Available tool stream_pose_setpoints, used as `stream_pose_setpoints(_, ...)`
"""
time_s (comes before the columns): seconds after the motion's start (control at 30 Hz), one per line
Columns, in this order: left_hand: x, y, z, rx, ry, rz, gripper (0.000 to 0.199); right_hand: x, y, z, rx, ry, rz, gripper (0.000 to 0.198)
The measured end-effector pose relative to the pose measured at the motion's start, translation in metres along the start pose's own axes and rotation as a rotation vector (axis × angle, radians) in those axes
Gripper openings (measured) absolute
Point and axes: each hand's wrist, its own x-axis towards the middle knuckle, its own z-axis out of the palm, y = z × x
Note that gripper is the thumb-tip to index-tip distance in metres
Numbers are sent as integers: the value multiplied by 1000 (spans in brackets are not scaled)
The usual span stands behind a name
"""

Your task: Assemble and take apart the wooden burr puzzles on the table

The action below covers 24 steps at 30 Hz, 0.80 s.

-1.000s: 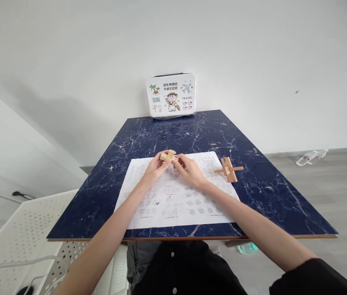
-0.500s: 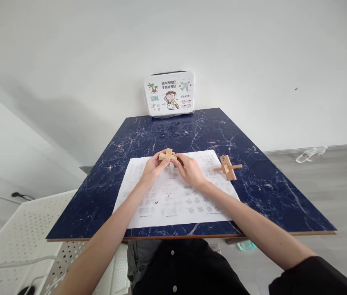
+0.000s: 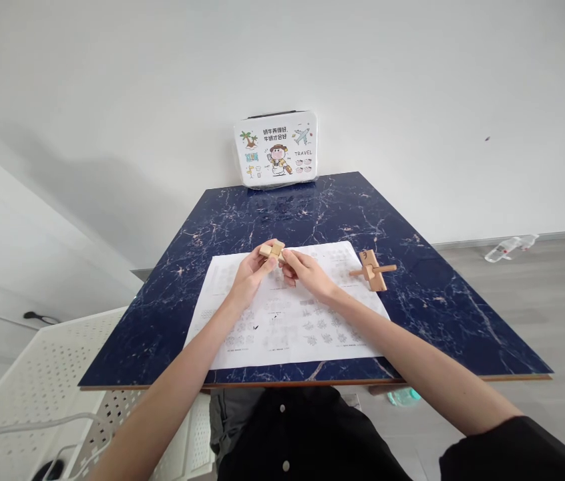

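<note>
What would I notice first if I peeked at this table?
Two hands, left hand and right hand, pinch a small wooden piece over a printed sheet mid-table. Another wooden cross lies at the sheet's right edge. A cartoon box stands against the wall behind.

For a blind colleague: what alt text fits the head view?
Two hands, left hand and right hand, together hold a small wooden puzzle piece above a printed sheet on a dark blue marble table. A second wooden piece lies right; an illustrated case stands behind.
</note>
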Motion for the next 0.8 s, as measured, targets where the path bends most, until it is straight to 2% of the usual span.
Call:
stream_pose_setpoints(0.13,1,2,1,-90,-52,-45,51,-1,-3,0,325,-82,147,52)
stream_pose_setpoints(0.23,2,4,2,-130,-60,-72,50,-2,-5,0,424,-95,206,49)
stream_pose_setpoints(0.4,3,3,1,-120,-40,-117,38,-2,-7,-2,526,-113,291,51)
stream_pose_setpoints(0.67,4,2,2,-151,-82,-170,47,-1,-14,-6,536,-135,343,57)
stream_pose_setpoints(0.8,7,4,1,-241,-85,-224,52,-3,-18,-4,377,-36,238,61)
